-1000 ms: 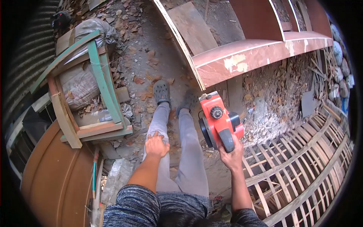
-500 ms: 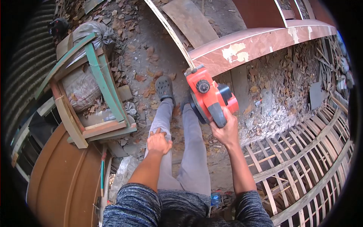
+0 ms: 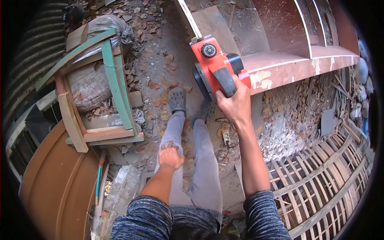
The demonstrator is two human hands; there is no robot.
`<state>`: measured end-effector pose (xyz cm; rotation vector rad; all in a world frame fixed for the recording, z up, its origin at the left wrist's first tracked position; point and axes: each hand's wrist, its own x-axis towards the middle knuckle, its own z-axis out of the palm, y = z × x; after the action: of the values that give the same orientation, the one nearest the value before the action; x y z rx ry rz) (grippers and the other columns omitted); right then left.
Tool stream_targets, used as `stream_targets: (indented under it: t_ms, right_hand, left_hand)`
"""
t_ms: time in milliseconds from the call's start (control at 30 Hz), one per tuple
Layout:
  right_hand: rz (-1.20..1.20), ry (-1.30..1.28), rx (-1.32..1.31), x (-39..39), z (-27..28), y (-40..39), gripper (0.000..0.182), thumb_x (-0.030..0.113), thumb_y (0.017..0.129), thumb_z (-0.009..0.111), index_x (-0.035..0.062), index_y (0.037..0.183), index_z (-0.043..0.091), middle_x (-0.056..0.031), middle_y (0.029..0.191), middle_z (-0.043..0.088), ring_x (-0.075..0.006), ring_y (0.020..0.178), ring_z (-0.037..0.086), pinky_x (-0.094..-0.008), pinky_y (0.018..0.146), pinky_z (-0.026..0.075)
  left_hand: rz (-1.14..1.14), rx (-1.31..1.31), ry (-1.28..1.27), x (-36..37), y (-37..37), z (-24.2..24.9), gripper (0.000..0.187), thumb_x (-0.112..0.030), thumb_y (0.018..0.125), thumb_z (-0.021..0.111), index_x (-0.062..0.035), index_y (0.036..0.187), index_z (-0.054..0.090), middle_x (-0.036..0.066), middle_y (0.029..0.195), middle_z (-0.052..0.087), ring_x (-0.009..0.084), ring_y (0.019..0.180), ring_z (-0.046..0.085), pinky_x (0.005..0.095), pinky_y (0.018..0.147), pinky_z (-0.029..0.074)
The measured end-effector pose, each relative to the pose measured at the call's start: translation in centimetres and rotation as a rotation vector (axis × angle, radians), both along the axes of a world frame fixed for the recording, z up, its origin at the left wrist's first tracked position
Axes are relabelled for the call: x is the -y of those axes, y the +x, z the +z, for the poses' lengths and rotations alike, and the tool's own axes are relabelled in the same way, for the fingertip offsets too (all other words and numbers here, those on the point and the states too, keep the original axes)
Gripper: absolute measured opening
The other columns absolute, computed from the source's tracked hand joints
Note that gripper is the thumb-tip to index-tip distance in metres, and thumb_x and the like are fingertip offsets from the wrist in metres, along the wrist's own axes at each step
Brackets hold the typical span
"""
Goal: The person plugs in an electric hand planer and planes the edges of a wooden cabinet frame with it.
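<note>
My right hand (image 3: 236, 103) is wrapped around the dark handle of a red electric planer (image 3: 215, 60). The planer sits at the near end of a narrow pale board edge (image 3: 189, 18), which belongs to a reddish-brown wooden cabinet (image 3: 296, 68). Its underside against the wood is hidden. Resting on the leg of my grey trousers near the knee, my left hand (image 3: 171, 156) has its fingers stretched out and holds nothing.
A green and brown wooden frame (image 3: 114, 80) stands at the left, with sacks inside and behind it. Brown panel (image 3: 52, 180) lies lower left. A slatted wooden piece (image 3: 320, 180) is lower right. A power socket (image 3: 226, 137) with a cord lies near my foot, among dry leaves.
My right hand has pushed the planer forward, away from me, along the board edge. The view has shifted, and the socket with its cord now shows. My left hand stays on the leg.
</note>
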<state>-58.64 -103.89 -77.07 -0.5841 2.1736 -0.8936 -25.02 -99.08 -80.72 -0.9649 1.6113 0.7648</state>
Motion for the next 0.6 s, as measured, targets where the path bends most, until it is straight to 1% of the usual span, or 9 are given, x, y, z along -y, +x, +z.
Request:
stream_targets:
  t_ms: [133, 233, 300, 333, 400, 433, 467, 600]
  right_hand:
    - [0.01, -0.023, -0.062, 4.1, -0.6, -0.9, 0.03, 0.011, 0.078, 0.076, -0.0023, 0.104, 0.069, -0.0267, 0.089, 0.074, -0.0441, 0.089, 0.075, -0.0462, 0.078, 0.057]
    - [0.004, -0.036, -0.083, 7.8, -0.7, -1.9, 0.03, 0.014, 0.08, 0.076, -0.0015, 0.105, 0.071, -0.028, 0.091, 0.074, -0.0451, 0.091, 0.075, -0.0464, 0.079, 0.058]
    - [0.004, -0.061, -0.102, 10.6, -1.0, -2.6, 0.029, 0.014, 0.081, 0.077, -0.0015, 0.104, 0.071, -0.0287, 0.091, 0.074, -0.0451, 0.092, 0.075, -0.0465, 0.08, 0.058]
    - [0.017, -0.093, -0.164, 11.8, -1.6, -2.8, 0.029, 0.017, 0.081, 0.077, -0.0012, 0.103, 0.072, -0.0292, 0.091, 0.074, -0.0451, 0.093, 0.075, -0.0477, 0.081, 0.058]
    - [0.022, -0.06, -0.18, 14.7, -2.0, -3.5, 0.029, 0.018, 0.081, 0.076, -0.0013, 0.102, 0.072, -0.0292, 0.091, 0.075, -0.0452, 0.093, 0.075, -0.0485, 0.082, 0.057]
    - [0.024, -0.041, -0.187, 16.1, -1.9, -3.9, 0.029, 0.018, 0.081, 0.076, -0.0013, 0.101, 0.072, -0.0293, 0.092, 0.075, -0.0453, 0.093, 0.075, -0.0489, 0.082, 0.057]
    - [0.007, -0.028, -0.14, 17.6, -1.6, -4.3, 0.028, 0.02, 0.08, 0.075, -0.0017, 0.098, 0.073, -0.0293, 0.091, 0.075, -0.0453, 0.092, 0.075, -0.0491, 0.082, 0.057]
    - [0.009, -0.092, -0.202, 24.2, -2.5, -6.0, 0.027, 0.022, 0.079, 0.072, -0.0017, 0.092, 0.075, -0.0296, 0.091, 0.075, -0.044, 0.09, 0.075, -0.048, 0.083, 0.058]
  left_hand:
    - [0.031, -0.01, 0.015, 0.2, 0.3, -0.1, 0.057, -0.044, 0.084, 0.077, -0.0152, 0.133, 0.075, 0.008, 0.155, 0.055, 0.0446, 0.143, 0.051, 0.0465, 0.115, 0.049]
    - [0.044, 0.013, 0.017, 0.6, 0.0, -0.1, 0.058, -0.043, 0.082, 0.075, -0.0177, 0.134, 0.074, 0.007, 0.157, 0.054, 0.04, 0.14, 0.054, 0.0444, 0.114, 0.05]
    - [0.062, 0.017, 0.017, 0.6, 0.0, -0.2, 0.058, -0.043, 0.082, 0.075, -0.0175, 0.134, 0.075, 0.006, 0.156, 0.055, 0.0408, 0.14, 0.053, 0.0448, 0.113, 0.05]
    - [0.069, 0.02, 0.019, 0.6, 0.0, -0.2, 0.058, -0.042, 0.082, 0.076, -0.0174, 0.134, 0.075, 0.006, 0.155, 0.055, 0.0412, 0.14, 0.053, 0.045, 0.113, 0.05]
    - [0.085, 0.014, 0.014, 0.9, -0.1, -0.2, 0.057, -0.043, 0.082, 0.076, -0.0175, 0.133, 0.075, 0.005, 0.154, 0.056, 0.0416, 0.14, 0.053, 0.0449, 0.113, 0.051]
    - [0.092, 0.012, 0.014, 1.0, -0.2, 0.0, 0.057, -0.043, 0.082, 0.076, -0.0175, 0.133, 0.075, 0.005, 0.154, 0.057, 0.0417, 0.14, 0.053, 0.0449, 0.113, 0.051]
    - [0.098, 0.016, 0.021, 1.1, -0.3, 0.1, 0.057, -0.043, 0.082, 0.076, -0.0176, 0.133, 0.075, 0.005, 0.153, 0.057, 0.0419, 0.14, 0.053, 0.045, 0.113, 0.051]
    - [0.13, 0.022, 0.037, 1.9, -0.7, 0.1, 0.057, -0.044, 0.082, 0.076, -0.0185, 0.134, 0.075, 0.006, 0.155, 0.056, 0.0432, 0.14, 0.053, 0.0453, 0.114, 0.05]
